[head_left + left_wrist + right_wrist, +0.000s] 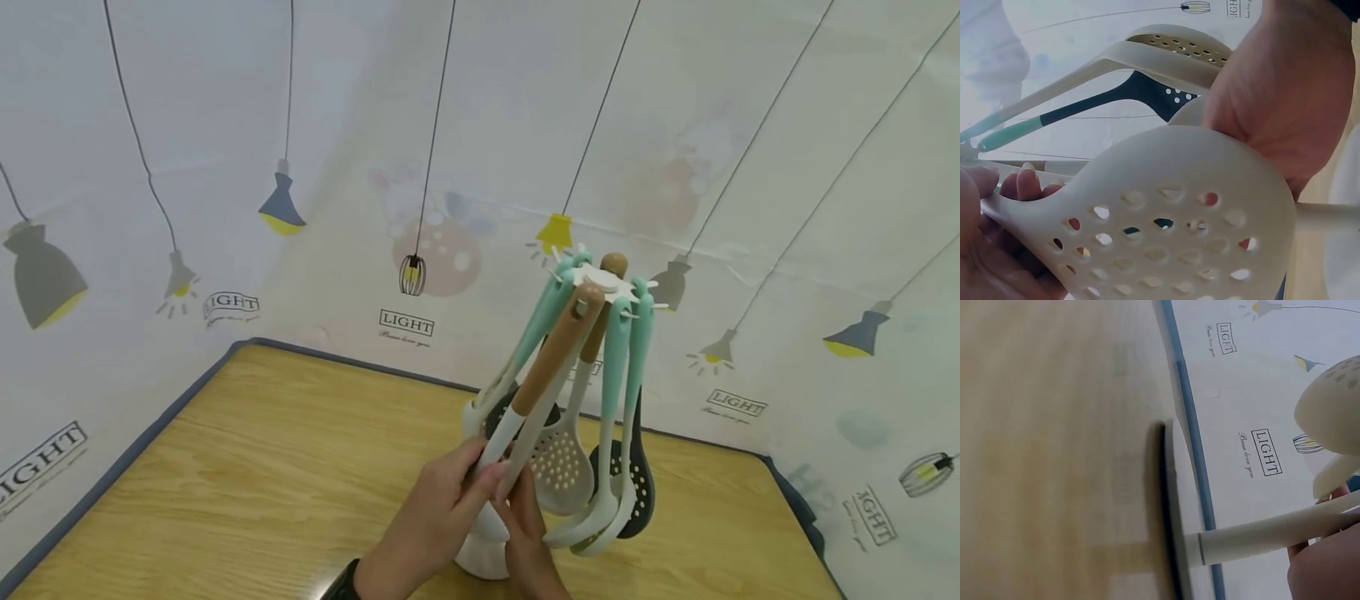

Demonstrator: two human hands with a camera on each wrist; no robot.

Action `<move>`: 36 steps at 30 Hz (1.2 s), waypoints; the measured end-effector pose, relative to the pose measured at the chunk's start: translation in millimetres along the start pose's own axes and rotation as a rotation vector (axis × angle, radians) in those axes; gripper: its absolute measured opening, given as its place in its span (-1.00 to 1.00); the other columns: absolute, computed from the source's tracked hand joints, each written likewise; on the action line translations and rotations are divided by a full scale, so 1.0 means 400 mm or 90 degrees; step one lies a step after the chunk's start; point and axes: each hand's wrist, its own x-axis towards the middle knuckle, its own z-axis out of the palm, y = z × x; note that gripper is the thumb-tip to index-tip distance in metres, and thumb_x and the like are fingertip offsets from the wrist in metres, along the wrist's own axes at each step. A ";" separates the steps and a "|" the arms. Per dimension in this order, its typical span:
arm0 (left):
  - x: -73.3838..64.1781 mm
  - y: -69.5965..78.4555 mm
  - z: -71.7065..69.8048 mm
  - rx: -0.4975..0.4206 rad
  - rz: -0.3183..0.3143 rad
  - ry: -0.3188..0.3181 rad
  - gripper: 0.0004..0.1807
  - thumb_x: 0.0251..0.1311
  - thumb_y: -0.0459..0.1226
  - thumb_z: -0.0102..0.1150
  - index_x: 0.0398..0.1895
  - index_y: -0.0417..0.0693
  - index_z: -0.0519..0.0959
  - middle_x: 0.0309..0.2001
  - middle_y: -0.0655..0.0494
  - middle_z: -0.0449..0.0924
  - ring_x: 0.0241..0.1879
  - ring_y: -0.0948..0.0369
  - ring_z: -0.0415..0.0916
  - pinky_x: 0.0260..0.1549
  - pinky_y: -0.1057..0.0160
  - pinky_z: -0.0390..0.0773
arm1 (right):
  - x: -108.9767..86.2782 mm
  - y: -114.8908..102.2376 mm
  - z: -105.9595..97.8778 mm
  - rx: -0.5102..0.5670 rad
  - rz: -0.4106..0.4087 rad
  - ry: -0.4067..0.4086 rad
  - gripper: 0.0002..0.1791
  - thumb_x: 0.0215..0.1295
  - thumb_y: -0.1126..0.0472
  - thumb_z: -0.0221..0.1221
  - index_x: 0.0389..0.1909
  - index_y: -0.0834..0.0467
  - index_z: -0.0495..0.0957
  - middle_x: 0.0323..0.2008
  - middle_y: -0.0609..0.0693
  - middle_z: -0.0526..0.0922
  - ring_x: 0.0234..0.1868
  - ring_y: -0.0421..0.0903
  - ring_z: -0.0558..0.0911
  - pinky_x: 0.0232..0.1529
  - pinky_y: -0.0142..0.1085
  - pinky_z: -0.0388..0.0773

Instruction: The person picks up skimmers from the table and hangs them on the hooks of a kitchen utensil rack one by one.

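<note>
A utensil rack with a white hub point(603, 283) on a pole point(1260, 537) carries several hanging kitchen tools with mint or brown handles. My left hand point(435, 500) grips the pale lower shaft of a brown-handled skimmer point(1172, 162), whose holed bowl fills the left wrist view. The handle's top end overlaps the hub in the head view. Curled round the pole below the tools is my right hand point(531, 537), partly hidden by the left. The rack leans, and its round white base point(1175, 506) shows edge-on close over the tabletop.
The wood-grain table point(315, 442) has a dark blue edge and backs onto white walls point(337, 167) printed with lamps. A grey slotted turner point(562, 471), a black slotted spoon point(637, 492) and pale ladles point(600, 517) hang around the pole.
</note>
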 end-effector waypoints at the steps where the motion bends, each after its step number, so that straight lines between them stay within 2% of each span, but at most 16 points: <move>1: 0.002 -0.001 0.002 -0.002 -0.001 -0.002 -0.80 0.42 -0.04 -0.09 -0.25 0.09 0.45 -0.46 0.28 0.38 -0.50 0.39 0.33 -0.51 0.36 0.45 | -0.003 -0.001 -0.003 -0.001 0.027 -0.005 -0.29 0.52 0.11 -0.18 0.55 -0.05 -0.30 0.52 0.01 -0.27 0.50 -0.09 -0.11 0.35 -0.33 0.05; 3: 0.005 -0.005 0.006 -0.005 0.001 0.000 -0.79 0.42 -0.04 -0.09 -0.24 0.08 0.46 -0.41 0.27 0.43 -0.46 0.38 0.38 -0.48 0.37 0.47 | -0.008 -0.003 -0.008 -0.003 0.083 -0.012 -0.24 0.52 0.00 -0.18 0.55 -0.10 -0.39 0.53 -0.02 -0.37 0.51 0.01 -0.23 0.41 -0.18 -0.05; 5: 0.007 -0.009 0.010 -0.004 0.005 0.009 -0.79 0.42 -0.05 -0.08 -0.23 0.06 0.47 -0.37 0.24 0.48 -0.40 0.36 0.43 -0.43 0.36 0.50 | -0.017 -0.003 -0.015 -0.022 0.140 -0.013 -0.22 0.49 -0.13 -0.17 0.54 -0.19 -0.39 0.53 -0.06 -0.35 0.52 0.06 -0.23 0.41 0.00 -0.10; 6: 0.008 -0.012 0.011 -0.004 0.007 0.016 -0.78 0.41 -0.05 -0.07 -0.21 0.05 0.48 -0.33 0.23 0.50 -0.36 0.35 0.45 -0.40 0.36 0.51 | -0.022 -0.001 -0.019 -0.019 0.155 -0.021 -0.22 0.48 -0.15 -0.16 0.54 -0.22 -0.39 0.53 -0.05 -0.35 0.52 0.12 -0.24 0.39 0.11 -0.13; 8: 0.010 -0.019 0.013 -0.004 0.010 0.033 -0.78 0.41 -0.06 -0.05 -0.20 0.04 0.49 -0.30 0.22 0.52 -0.34 0.33 0.47 -0.38 0.35 0.52 | -0.033 0.005 -0.027 -0.011 0.161 -0.043 -0.20 0.47 -0.14 -0.14 0.54 -0.22 -0.38 0.54 -0.02 -0.32 0.51 0.14 -0.21 0.37 0.16 -0.13; 10: 0.012 -0.026 0.016 -0.005 0.019 0.050 -0.80 0.40 -0.07 -0.03 -0.21 0.04 0.49 -0.32 0.24 0.51 -0.35 0.33 0.47 -0.40 0.35 0.52 | -0.044 0.011 -0.034 -0.020 0.150 -0.064 -0.21 0.47 -0.10 -0.12 0.54 -0.23 -0.35 0.54 -0.04 -0.27 0.52 0.02 -0.16 0.39 0.04 -0.05; 12: 0.013 -0.034 0.020 0.001 0.033 0.073 -0.83 0.39 -0.09 0.00 -0.22 0.06 0.50 -0.33 0.28 0.50 -0.37 0.35 0.46 -0.42 0.35 0.51 | -0.050 0.018 -0.037 -0.017 0.114 -0.079 -0.22 0.48 -0.01 -0.10 0.55 -0.14 -0.32 0.53 -0.03 -0.24 0.51 -0.17 -0.14 0.40 -0.14 -0.01; 14: 0.013 -0.044 0.026 0.023 0.065 0.107 -0.87 0.37 -0.12 0.03 -0.24 0.06 0.51 -0.34 0.31 0.48 -0.39 0.37 0.43 -0.43 0.36 0.49 | -0.051 0.020 -0.036 -0.055 0.081 -0.073 -0.24 0.48 0.02 -0.09 0.56 -0.03 -0.25 0.53 -0.01 -0.13 0.45 -0.41 -0.07 0.35 -0.36 0.06; 16: 0.013 -0.054 0.033 0.057 0.108 0.150 -0.90 0.35 -0.17 0.08 -0.24 0.04 0.54 -0.33 0.32 0.48 -0.37 0.38 0.41 -0.43 0.39 0.47 | -0.056 0.019 -0.034 -0.105 0.050 -0.054 -0.27 0.48 0.04 -0.08 0.54 0.12 -0.13 0.49 0.10 0.01 0.36 -0.55 0.03 0.27 -0.49 0.12; 19: 0.011 -0.068 0.039 0.106 0.159 0.207 -0.91 0.30 -0.21 0.13 -0.21 0.02 0.59 -0.28 0.31 0.50 -0.27 0.37 0.43 -0.37 0.41 0.45 | -0.062 0.013 -0.030 -0.165 0.015 -0.035 -0.33 0.47 0.12 -0.05 0.47 0.31 0.03 0.41 0.27 0.18 0.35 -0.45 0.17 0.22 -0.45 0.23; 22: 0.008 -0.077 0.036 0.136 0.188 0.233 -0.89 0.28 -0.23 0.17 -0.18 0.01 0.61 -0.22 0.28 0.55 -0.13 0.31 0.46 -0.25 0.40 0.46 | -0.064 0.010 -0.033 -0.222 -0.012 -0.046 -0.40 0.46 0.17 -0.04 0.40 0.39 0.15 0.32 0.34 0.29 0.32 -0.10 0.36 0.15 -0.38 0.38; 25: 0.003 -0.084 0.028 0.163 0.208 0.234 -0.82 0.26 -0.24 0.19 -0.11 -0.06 0.61 -0.14 0.20 0.59 -0.01 0.21 0.47 -0.09 0.37 0.47 | -0.061 0.012 -0.046 -0.294 -0.005 -0.081 -0.43 0.47 0.10 -0.04 0.35 0.37 0.25 0.26 0.30 0.39 0.24 0.10 0.45 0.07 -0.32 0.46; 29: -0.009 -0.088 0.015 0.177 0.206 0.211 -0.62 0.26 -0.21 0.19 0.11 -0.13 0.55 0.05 0.11 0.57 0.15 0.11 0.43 0.08 0.31 0.42 | -0.060 0.009 -0.068 -0.400 0.021 -0.139 -0.49 0.45 -0.02 -0.02 0.14 0.32 0.48 0.03 0.15 0.60 0.05 -0.10 0.58 -0.06 -0.31 0.52; 31: -0.017 -0.088 0.005 0.182 0.193 0.193 -0.54 0.26 -0.17 0.19 0.21 -0.10 0.50 0.12 0.11 0.53 0.20 0.09 0.40 0.14 0.29 0.37 | -0.060 0.005 -0.078 -0.439 0.012 -0.165 -0.51 0.44 -0.04 -0.02 0.05 0.30 0.52 -0.11 0.04 0.63 -0.10 -0.23 0.59 -0.13 -0.35 0.52; 34: -0.032 -0.086 -0.020 0.206 0.177 0.170 -0.47 0.23 -0.12 0.22 0.27 -0.05 0.46 0.19 0.11 0.48 0.24 0.10 0.38 0.20 0.28 0.32 | -0.062 -0.008 -0.091 -0.496 -0.009 -0.189 -0.49 0.44 -0.07 -0.02 0.16 0.22 0.49 -0.02 -0.02 0.60 -0.05 -0.25 0.56 -0.08 -0.32 0.50; 36: -0.041 -0.086 -0.041 0.227 0.170 0.158 -0.42 0.20 -0.08 0.25 0.28 -0.01 0.44 0.21 0.14 0.46 0.23 0.14 0.39 0.20 0.30 0.30 | -0.063 -0.026 -0.100 -0.526 -0.002 -0.202 -0.43 0.42 -0.12 -0.02 0.26 0.18 0.43 0.09 0.00 0.55 0.04 -0.17 0.56 -0.01 -0.27 0.49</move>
